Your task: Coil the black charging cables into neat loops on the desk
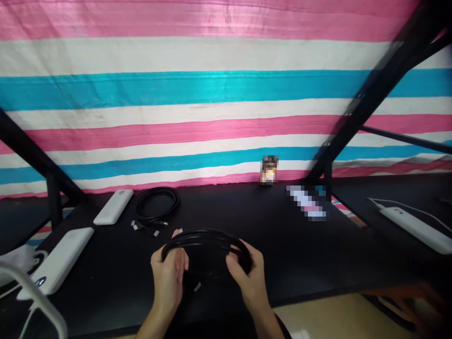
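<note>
A coiled black cable (208,234) is held between my two hands, just above the black table near its front edge. My left hand (173,263) is closed around the left side of the loops. On the right side, my right hand (249,266) grips the bundle, with the thumb on the inner side. A pale cable tip shows by the left fingertips, and a metal connector (197,286) hangs below the coil. Behind my left hand, a second coiled black cable (157,203) lies on the table with several metal plugs at its near side.
Two white power banks (113,207) lie at the left, the nearer one with a lit display. A white cable (38,292) curves through the lower left. Another white device (415,228) with a cord lies right. Black frame bars (367,94) slope before a striped sheet (197,89).
</note>
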The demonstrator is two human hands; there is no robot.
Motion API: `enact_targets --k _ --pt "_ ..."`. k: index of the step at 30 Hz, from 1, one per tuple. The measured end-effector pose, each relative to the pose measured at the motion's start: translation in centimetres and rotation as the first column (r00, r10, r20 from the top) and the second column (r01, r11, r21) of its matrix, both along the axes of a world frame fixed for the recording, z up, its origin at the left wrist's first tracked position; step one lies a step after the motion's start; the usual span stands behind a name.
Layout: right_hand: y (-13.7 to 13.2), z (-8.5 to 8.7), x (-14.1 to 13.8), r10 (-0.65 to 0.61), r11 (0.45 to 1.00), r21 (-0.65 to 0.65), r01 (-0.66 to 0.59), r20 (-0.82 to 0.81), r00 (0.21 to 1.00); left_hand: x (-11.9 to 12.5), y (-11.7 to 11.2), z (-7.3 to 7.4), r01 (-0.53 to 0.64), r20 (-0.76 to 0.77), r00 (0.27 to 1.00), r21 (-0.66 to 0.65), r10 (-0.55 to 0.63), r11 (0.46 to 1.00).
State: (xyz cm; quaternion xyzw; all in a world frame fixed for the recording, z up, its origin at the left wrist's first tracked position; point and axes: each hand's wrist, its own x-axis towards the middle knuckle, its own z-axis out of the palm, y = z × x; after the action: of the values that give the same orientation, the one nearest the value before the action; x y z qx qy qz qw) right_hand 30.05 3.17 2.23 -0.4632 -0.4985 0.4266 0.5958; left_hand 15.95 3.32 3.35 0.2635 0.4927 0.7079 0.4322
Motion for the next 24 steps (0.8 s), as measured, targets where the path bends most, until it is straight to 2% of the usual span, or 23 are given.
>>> enact_targets --k 3,5,7,9,11,13,16,18,20,22,24 --pt "-0.8 -0.1 1.5 -0.001 0.999 0.032 0.001 -0.014 1.000 0.2 0.3 -0.8 0.154 -0.146 0.976 -0.066 -0.163 0.986" --pt "-0.9 0.6 2.3 0.019 0.998 0.061 -0.021 0.033 0.999 -0.3 0.5 -1.1 0.287 -0.260 0.914 -0.131 -0.312 0.949" --pt "-1.1 1.4 2.7 -0.063 0.995 0.079 0.056 0.083 0.995 -1.1 0.5 -1.4 0.387 -0.314 0.850 -0.169 -0.422 0.906" --pt "-1.3 1.8 2.8 -0.210 0.974 0.102 0.201 0.095 0.973 -2.1 0.2 -2.3 0.476 -0.302 0.807 -0.174 -0.507 0.862" --pt "-1.6 1.8 2.8 -0.309 0.944 0.150 0.294 0.085 0.947 -3.2 -0.2 -3.7 0.565 -0.192 0.786 -0.160 -0.587 0.809" --pt "-1.8 1.6 2.9 -0.338 0.928 0.205 0.312 0.102 0.936 -4.1 -0.5 -5.4 0.644 0.016 0.764 -0.088 -0.645 0.760" --pt "-1.7 1.1 3.0 -0.328 0.915 0.299 0.270 0.166 0.930 -4.6 -0.4 -6.8 0.651 0.312 0.713 0.037 -0.628 0.758" --pt "-1.5 0.7 2.8 -0.290 0.906 0.362 0.220 0.151 0.945 -4.4 0.2 -6.7 0.649 0.487 0.662 0.006 -0.569 0.760" --pt "-1.3 0.3 2.3 -0.198 0.911 0.387 0.143 0.107 0.974 -4.2 1.0 -6.2 0.665 0.614 0.615 -0.065 -0.495 0.744" --pt "-0.9 0.0 1.6 -0.082 0.935 0.350 0.059 0.052 0.995 -4.1 1.6 -5.6 0.662 0.662 0.587 -0.060 -0.467 0.747" --pt "-0.4 0.1 0.7 -0.022 0.972 0.234 0.030 -0.036 0.999 -4.2 1.8 -5.1 0.625 0.649 0.592 0.004 -0.478 0.780"
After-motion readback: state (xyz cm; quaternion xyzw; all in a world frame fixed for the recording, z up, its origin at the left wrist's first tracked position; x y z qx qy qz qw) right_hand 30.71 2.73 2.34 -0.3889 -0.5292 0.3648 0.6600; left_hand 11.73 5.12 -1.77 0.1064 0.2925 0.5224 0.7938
